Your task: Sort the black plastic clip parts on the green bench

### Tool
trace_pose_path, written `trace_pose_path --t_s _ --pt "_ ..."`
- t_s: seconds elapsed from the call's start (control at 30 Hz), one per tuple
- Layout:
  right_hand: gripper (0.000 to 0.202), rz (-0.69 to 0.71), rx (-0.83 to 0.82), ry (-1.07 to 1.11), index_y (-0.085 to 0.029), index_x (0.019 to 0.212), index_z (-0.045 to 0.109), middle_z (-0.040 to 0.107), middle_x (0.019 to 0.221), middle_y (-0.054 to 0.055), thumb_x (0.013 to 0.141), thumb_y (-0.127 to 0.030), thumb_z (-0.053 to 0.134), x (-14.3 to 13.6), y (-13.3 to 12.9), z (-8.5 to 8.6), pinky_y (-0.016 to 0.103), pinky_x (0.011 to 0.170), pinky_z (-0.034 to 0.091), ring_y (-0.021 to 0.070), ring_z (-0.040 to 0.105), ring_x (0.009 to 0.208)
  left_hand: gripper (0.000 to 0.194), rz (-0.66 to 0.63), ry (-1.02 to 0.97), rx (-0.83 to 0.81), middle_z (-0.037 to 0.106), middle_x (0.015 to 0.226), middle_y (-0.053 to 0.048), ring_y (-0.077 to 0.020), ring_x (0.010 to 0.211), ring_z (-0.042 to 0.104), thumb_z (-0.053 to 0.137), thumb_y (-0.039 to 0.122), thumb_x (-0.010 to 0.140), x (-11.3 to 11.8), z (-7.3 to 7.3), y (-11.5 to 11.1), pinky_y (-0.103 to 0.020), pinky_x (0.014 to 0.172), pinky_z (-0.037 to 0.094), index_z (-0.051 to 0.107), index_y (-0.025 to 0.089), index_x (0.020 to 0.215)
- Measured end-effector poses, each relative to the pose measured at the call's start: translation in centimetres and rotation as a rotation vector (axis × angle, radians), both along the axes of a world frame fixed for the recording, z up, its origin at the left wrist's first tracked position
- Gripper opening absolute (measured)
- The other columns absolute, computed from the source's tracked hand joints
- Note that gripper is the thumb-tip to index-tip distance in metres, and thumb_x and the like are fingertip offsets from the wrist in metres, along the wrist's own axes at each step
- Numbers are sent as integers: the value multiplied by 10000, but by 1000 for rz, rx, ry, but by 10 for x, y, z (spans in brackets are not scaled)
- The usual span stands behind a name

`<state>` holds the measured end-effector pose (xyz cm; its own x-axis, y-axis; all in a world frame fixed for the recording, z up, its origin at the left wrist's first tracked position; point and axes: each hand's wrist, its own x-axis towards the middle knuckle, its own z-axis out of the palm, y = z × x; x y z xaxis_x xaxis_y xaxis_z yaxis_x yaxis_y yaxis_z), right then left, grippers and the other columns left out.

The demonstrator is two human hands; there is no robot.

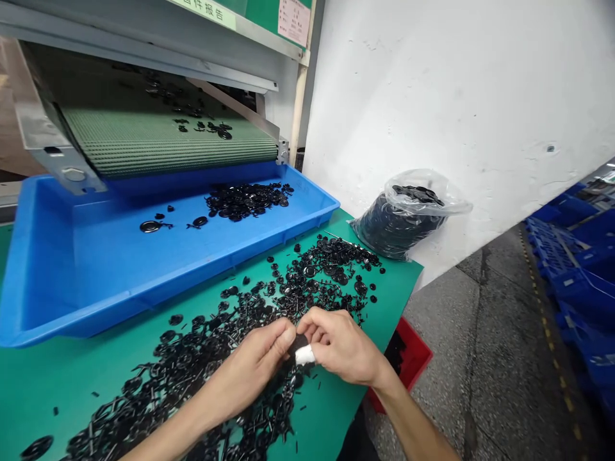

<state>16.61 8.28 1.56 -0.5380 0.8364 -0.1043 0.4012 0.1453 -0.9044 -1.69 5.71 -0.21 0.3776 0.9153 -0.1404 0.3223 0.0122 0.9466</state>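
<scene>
My left hand (266, 352) and my right hand (339, 342) meet above the green table, fingers closed around a dark round piece (298, 346) between them. White tape (305, 355) wraps a digit of my right hand. Under and around both hands lies a wide heap of small black plastic parts (192, 358), discs and thin sticks mixed together. More of these parts (331, 259) spread toward the back right of the table.
A blue tray (120, 256) holds black parts below a green conveyor belt (168, 137). A clear bag of black discs (403, 214) leans against the white wall (432, 83). A red bin (416, 355) stands below the table's right edge. Blue crates (576, 256) are far right.
</scene>
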Motion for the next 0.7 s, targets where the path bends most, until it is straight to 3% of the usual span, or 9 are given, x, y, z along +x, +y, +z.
trace_pose_path --t_s 0.2,0.33,0.47,0.57,0.63,0.7 --pt "200 -135 -44 30 -216 733 530 583 600 -67 648 -36 540 -10 -12 -17 183 480 415 102 584 541 376 126 103 137 398 581 41 -152 554 360 427 416 933 7 -1 -9 -261 521 263 408 230 606" --pt "186 -121 -26 36 -216 792 551 589 592 -72 728 -45 514 -10 -9 -21 185 487 422 96 603 514 397 152 63 35 417 524 48 -145 503 375 398 462 939 11 -3 -10 -253 489 275 400 238 612" --pt "240 -15 246 -145 -206 889 605 616 651 -42 849 -53 425 -2 25 -7 210 575 445 106 607 584 394 212 -17 -102 509 444 49 -133 432 427 371 511 950 10 -1 -5 -234 458 312 488 237 692" --pt "376 -87 542 -407 -189 1075 621 637 1030 52 846 2 393 0 62 0 268 758 454 155 619 860 316 293 -211 -229 592 497 44 -110 376 423 438 514 931 8 2 0 -214 398 310 542 226 853" --pt "399 -74 583 -536 -181 1122 617 593 1135 89 838 4 406 -1 84 0 285 756 444 185 601 913 262 321 -394 -318 645 615 27 -95 398 463 538 472 901 7 3 3 -197 385 336 558 216 954" --pt "380 -38 569 -573 -180 1070 638 590 1110 93 803 7 444 -3 99 -3 283 709 436 189 593 866 241 344 -557 -410 638 675 25 -81 429 489 619 414 868 6 4 5 -175 381 357 578 208 986"
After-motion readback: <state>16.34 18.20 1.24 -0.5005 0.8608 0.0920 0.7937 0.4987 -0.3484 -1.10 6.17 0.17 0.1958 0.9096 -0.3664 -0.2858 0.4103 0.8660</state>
